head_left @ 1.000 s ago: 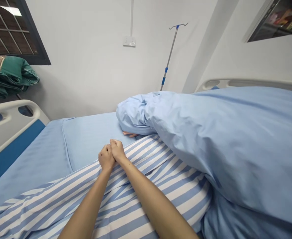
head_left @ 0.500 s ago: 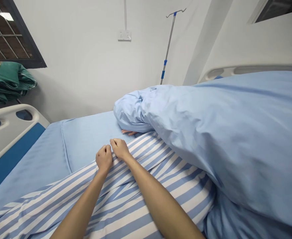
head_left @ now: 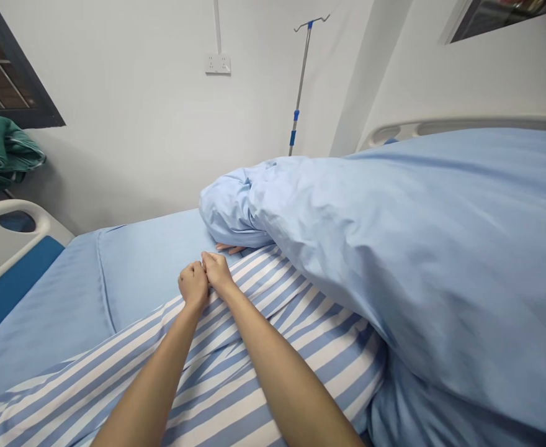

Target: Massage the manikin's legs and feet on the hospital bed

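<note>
Curling over striped hospital cloth (head_left: 273, 379) at lower center | left hand (head_left: 193, 285) and right hand (head_left: 217, 273) pressed together, pinch unclear | another person's fingers (head_left: 230, 249) showed beneath pale blue duvet (head_left: 394, 279)

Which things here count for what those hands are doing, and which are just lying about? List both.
In use: left hand, right hand, striped cloth under them.
Lying about: blue quilt, IV pole, wall socket, green cloth, bed rail.
</note>
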### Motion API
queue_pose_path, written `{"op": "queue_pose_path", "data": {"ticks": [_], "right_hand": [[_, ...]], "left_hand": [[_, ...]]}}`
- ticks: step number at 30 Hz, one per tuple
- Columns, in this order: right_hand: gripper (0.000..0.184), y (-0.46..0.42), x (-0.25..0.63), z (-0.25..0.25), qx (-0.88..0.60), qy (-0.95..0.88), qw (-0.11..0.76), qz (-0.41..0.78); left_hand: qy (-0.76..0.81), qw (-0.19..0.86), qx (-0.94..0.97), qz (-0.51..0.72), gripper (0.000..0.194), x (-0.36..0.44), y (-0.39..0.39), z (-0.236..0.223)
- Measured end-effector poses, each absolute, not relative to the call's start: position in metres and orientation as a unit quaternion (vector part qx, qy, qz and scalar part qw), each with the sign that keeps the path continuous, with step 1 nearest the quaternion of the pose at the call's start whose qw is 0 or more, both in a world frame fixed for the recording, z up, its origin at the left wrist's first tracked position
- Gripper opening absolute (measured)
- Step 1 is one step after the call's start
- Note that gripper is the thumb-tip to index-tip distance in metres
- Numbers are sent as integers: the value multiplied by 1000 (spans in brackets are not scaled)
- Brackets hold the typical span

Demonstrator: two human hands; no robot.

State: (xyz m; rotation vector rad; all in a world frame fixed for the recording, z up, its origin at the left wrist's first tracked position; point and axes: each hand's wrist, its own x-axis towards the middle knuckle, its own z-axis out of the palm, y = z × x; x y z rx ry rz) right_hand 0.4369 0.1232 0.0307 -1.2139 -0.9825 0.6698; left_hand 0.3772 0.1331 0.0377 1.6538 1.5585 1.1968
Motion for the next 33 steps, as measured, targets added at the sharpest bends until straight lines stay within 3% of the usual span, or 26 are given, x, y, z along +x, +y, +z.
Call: {"op": "queue_pose_path", "data": {"ticks": [7, 18, 22, 33], "right_hand": [[34, 120, 433, 30, -588, -456, 628, 227], [36, 121, 468, 71, -644, -566, 492, 151], [36, 117, 471, 57, -677, -581, 439, 108], [35, 119, 474, 35, -653, -558, 488, 155]], "left_hand": [[621, 186, 690, 322, 36, 373, 129, 30], [638, 208, 689, 274, 40, 378, 125, 37], [639, 200, 693, 266, 40, 379, 126, 35], [607, 219, 710, 280, 36, 379, 127, 36]]}}
